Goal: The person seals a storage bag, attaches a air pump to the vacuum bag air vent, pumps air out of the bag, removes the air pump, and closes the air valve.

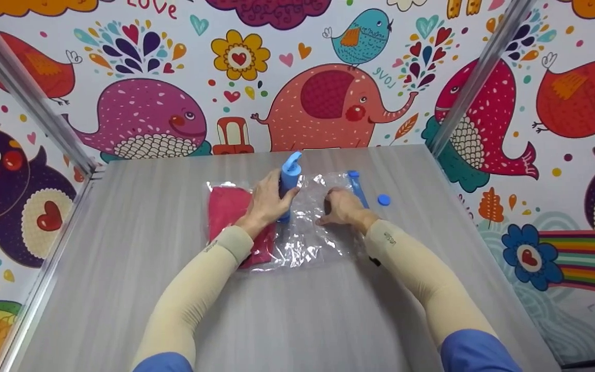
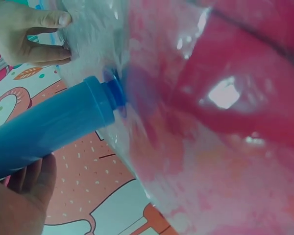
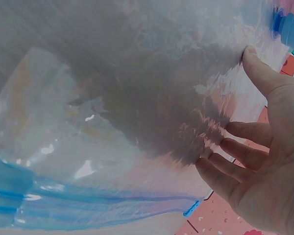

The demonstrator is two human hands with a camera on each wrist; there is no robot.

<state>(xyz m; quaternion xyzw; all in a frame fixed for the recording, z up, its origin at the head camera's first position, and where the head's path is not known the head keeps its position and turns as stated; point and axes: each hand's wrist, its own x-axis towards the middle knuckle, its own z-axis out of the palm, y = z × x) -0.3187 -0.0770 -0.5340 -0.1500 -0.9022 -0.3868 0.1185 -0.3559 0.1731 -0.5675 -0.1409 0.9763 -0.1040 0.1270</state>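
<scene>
A: Where's the pump (image 1: 291,177)?
B: I see it at 12 o'clock on the clear bag (image 1: 302,248), left hand (image 1: 265,200) gripping it, one end at a blue disc (image 3: 277,23).
A: Right hand (image 1: 346,207)?
B: Toward 2. Thumb wide of the fingers, tips touching the bag.
A: Around?
B: Pink item (image 1: 226,204) inside at 9, blue zip strip (image 1: 358,190) at 2, blue cap (image 1: 384,200) off the edge at 3.

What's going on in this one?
A person's left hand grips a blue hand pump, its tip at the blue valve of a clear plastic storage bag. The right hand touches the bag with its fingertips, near the zip end. Inside, red cloth lies toward the left side. A round blue cap lies beside the bag on the table.
</scene>
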